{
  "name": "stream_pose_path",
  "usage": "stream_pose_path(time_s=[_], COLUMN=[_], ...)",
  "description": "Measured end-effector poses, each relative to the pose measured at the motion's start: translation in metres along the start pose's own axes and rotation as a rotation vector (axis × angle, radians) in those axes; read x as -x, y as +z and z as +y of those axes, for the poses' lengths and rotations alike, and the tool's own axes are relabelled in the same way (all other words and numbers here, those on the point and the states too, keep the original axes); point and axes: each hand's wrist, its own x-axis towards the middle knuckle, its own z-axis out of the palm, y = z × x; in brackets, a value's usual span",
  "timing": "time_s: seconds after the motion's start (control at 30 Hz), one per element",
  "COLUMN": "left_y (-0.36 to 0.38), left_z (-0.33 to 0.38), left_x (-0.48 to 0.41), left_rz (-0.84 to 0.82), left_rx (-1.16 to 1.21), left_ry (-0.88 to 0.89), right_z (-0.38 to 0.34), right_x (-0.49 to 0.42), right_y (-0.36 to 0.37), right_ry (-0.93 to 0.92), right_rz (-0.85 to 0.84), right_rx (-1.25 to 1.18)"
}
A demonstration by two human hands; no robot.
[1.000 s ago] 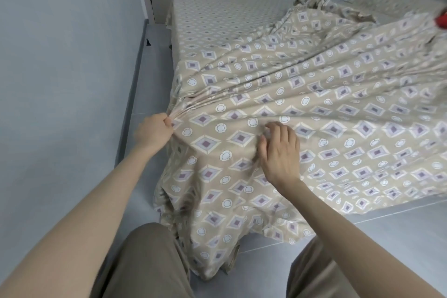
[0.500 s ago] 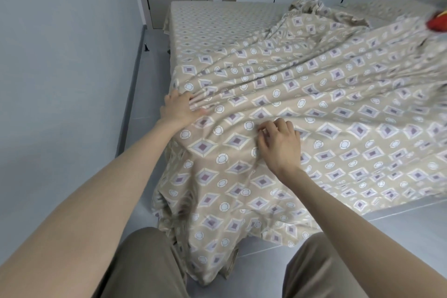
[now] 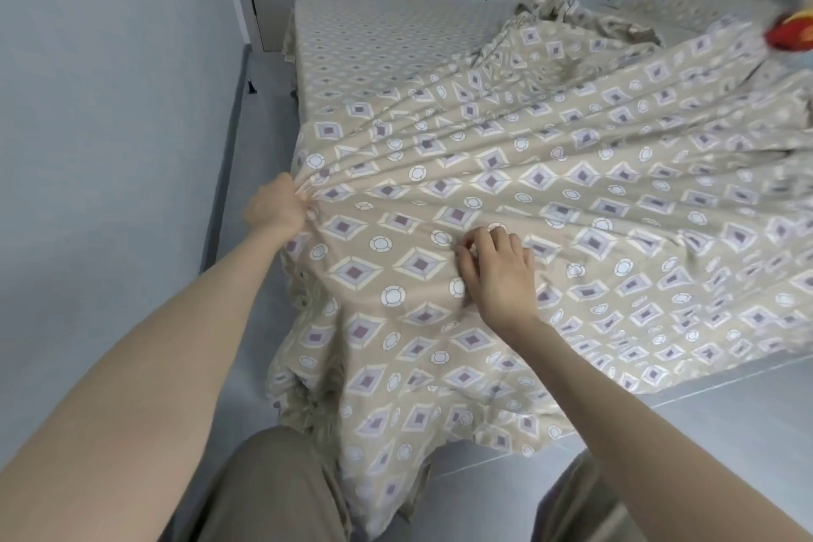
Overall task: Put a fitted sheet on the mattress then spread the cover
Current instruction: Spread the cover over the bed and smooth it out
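Nearest, the right hand curls its fingers into the patterned cover, pinching a fold. Beyond, the left hand clutches bunched cover at the mattress edge; the cover fans across the bed's near half.

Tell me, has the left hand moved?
Yes. The left hand has pulled back off the mattress edge towards the wall, now gripping a bunch of cover.

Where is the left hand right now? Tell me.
Head view, left of centre: the left hand grips bunched cover at the near-left corner of the bed, left of the right hand.
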Motion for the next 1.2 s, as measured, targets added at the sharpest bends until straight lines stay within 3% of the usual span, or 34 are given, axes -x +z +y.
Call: stream_pose_path(time_s=[0.33, 0.43, 0.57, 0.63, 0.77, 1.03, 1.1, 1.2], left_y=[-0.002, 0.008, 0.017, 0.016, 0.019, 0.024, 0.018, 0.008], left_z=[0.007, -0.003, -0.013, -0.009, -0.011, -0.031, -0.031, -0.039], left_x=[0.051, 0.078, 0.100, 0.109, 0.112, 0.116, 0.125, 0.150], left_rz=[0.103, -0.037, -0.347, -0.343, -0.184, -0.134, -0.167, -0.351], left_rx=[0.454, 0.604, 0.878, 0.895, 0.912, 0.878, 0.807, 0.760], left_ry=[-0.169, -0.297, -0.346, -0.307, -0.216, -0.195, -0.144, -0.028], right_z=[-0.003, -0.005, -0.013, -0.026, -0.054, -0.062, -0.056, -0.048], right_x=[0.000, 0.001, 0.003, 0.007, 0.016, 0.027, 0.033, 0.042], right_y=[0.003, -0.001, -0.008, -0.010, -0.005, -0.002, -0.003, -0.008], right_ry=[-0.005, -0.013, -0.047, -0.112, -0.187, -0.254, -0.258, -0.308], right_rz=[0.024, -0.002, -0.058, -0.065, -0.051, 0.035, 0.052, 0.075], right_rx=[0.051, 0.041, -0.110, -0.185, -0.263, -0.197, -0.204, -0.235])
